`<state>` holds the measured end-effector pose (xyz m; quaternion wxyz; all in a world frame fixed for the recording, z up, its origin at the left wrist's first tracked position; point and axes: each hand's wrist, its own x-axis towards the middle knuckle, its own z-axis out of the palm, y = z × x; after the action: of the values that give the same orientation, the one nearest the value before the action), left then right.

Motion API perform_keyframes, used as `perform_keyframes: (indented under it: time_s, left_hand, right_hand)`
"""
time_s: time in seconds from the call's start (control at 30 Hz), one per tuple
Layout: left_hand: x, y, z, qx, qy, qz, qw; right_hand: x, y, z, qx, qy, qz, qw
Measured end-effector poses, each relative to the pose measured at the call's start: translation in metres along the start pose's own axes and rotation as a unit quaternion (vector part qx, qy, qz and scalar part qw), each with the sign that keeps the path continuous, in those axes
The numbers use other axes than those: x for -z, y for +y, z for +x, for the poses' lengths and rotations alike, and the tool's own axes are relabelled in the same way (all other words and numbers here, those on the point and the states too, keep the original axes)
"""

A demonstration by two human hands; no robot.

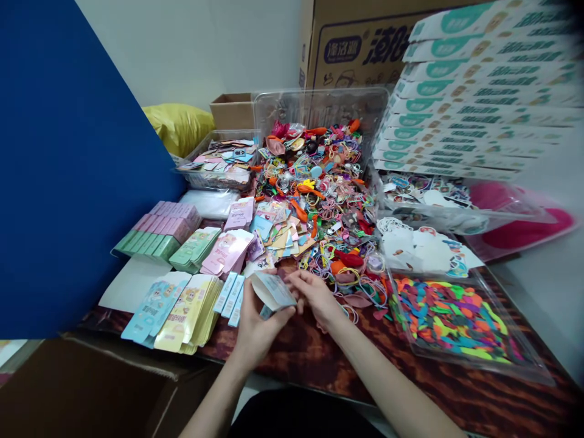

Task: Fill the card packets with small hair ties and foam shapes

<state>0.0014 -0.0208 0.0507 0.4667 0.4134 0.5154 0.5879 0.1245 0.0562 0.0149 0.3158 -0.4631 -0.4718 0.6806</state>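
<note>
In my left hand (253,331) is a small light-blue cardboard box (275,291), gripped between thumb and fingers, with an open end facing me. My right hand (318,299) is at the box's right side, its fingers bent and pinched together. Whatever those fingers hold, if anything, is too small to make out. Just left of the box, several slim blue boxes (229,298) lie side by side. Behind both hands spreads a heap of hair ties and small trinkets (314,182), with loose colourful cards (283,234) at its near left.
Flattened blue cartons (157,307), yellow cartons (189,310), green cartons (195,246) and pink cartons (227,250) lie left. Filled boxes (157,228) stand behind them. Right are a tray of colourful balloons (451,319), bagged stickers (420,249) and stacked white boxes (474,91). A blue panel (77,182) rises left.
</note>
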Motion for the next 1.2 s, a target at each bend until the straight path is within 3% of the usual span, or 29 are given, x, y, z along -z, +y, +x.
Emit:
perform_keyframes:
  time_s: [0.17, 0.33, 0.47, 0.57, 0.63, 0.77, 0.9, 1.03, 1.2]
  left_hand:
    - [0.012, 0.002, 0.000, 0.007, 0.034, -0.005, 0.999]
    - [0.017, 0.002, -0.006, 0.011, 0.003, 0.048, 0.999]
    - [0.009, 0.004, -0.017, 0.031, -0.114, 0.133, 0.984]
    - [-0.004, 0.001, -0.024, 0.001, -0.204, 0.204, 0.957]
    - [-0.010, -0.003, -0.026, -0.023, -0.234, 0.253, 0.938]
    - [-0.009, -0.015, -0.022, -0.069, -0.237, 0.370, 0.895]
    - [-0.003, -0.021, -0.013, -0.093, -0.198, 0.438, 0.872]
    - [-0.007, -0.022, -0.007, -0.081, -0.166, 0.424, 0.887]
    - [-0.015, -0.023, -0.008, -0.046, -0.180, 0.351, 0.918]
  right_hand:
    - [-0.027, 0.013, 0.051, 0.056, 0.086, -0.102, 0.990]
    - [-0.036, 0.018, 0.059, 0.091, 0.129, -0.140, 0.977]
    - [-0.009, 0.008, 0.054, 0.116, 0.149, -0.139, 0.972]
    - [0.022, -0.011, 0.046, 0.131, 0.155, -0.114, 0.972]
    - [0.044, -0.029, 0.035, 0.138, 0.164, -0.089, 0.973]
    - [0.085, -0.065, -0.005, 0.135, 0.173, -0.031, 0.975]
    - [0.108, -0.085, -0.046, 0.112, 0.111, -0.026, 0.987]
    - [0.111, -0.087, -0.067, 0.113, 0.052, -0.112, 0.986]
    - [0.100, -0.086, -0.069, 0.198, 0.017, -0.322, 0.926]
